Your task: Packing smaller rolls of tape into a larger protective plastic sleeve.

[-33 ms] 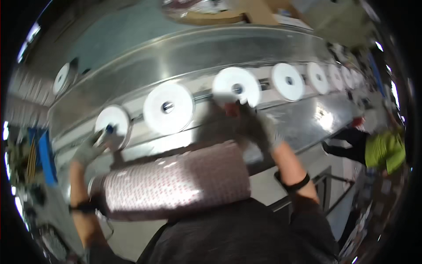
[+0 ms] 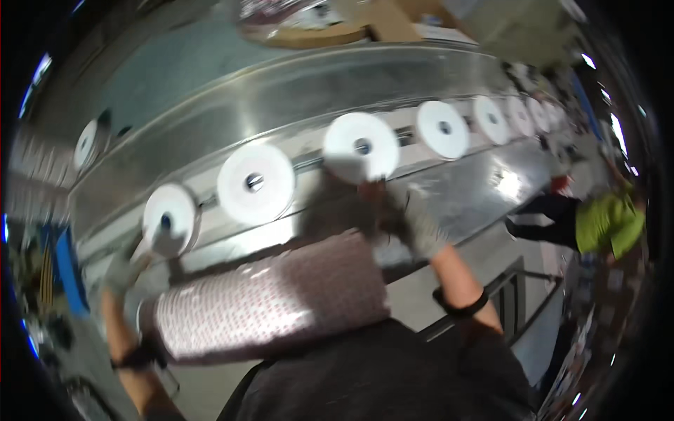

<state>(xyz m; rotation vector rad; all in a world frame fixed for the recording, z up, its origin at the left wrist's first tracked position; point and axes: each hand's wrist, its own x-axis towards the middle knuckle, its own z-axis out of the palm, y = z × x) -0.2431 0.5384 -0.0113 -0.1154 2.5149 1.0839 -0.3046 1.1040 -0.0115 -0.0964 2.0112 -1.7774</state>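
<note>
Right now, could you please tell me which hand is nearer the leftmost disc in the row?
The left hand, at the disc's lower left; the right hand is well to its right.

My gloved left hand (image 2: 125, 272), between eight and nine o'clock, is blurred, its fingertips hard to make out beside the nearest white disc (image 2: 168, 202). My gloved right hand (image 2: 401, 214), just off centre toward three, blurs too; perhaps it holds something dark. My black shirt (image 2: 372, 375) hides part of the patterned roll (image 2: 274, 295) at seven. The top edge crops the cardboard (image 2: 394, 19) near twelve.
</note>
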